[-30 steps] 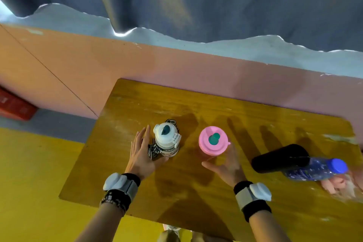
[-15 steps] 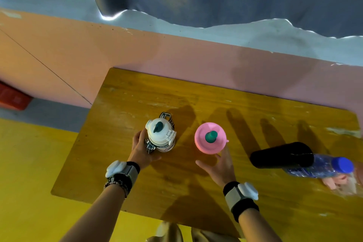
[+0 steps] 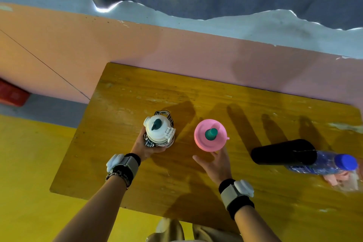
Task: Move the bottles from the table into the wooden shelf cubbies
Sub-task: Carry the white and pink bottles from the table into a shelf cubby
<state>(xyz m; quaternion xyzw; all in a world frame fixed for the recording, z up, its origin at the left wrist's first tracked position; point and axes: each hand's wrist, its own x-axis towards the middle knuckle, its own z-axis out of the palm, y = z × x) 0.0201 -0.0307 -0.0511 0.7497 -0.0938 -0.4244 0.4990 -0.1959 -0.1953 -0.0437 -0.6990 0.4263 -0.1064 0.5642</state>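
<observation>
Table (image 3: 127, 92); hands (image 3: 146, 149): white bottle (image 3: 159, 131), pink bottle (image 3: 210, 135)

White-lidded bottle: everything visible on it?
The white-lidded bottle is upright, seen from above, over the left half of the wooden table, apart from the pink-lidded bottle to its right. Round lid, apparently white plastic, with a dark teal spout cap and a clasp on its right edge. A dark patterned strap loops out behind. The body shows a black-and-white print. The left hand grips the body from the near left. Whether the base touches the table cannot be told.
</observation>
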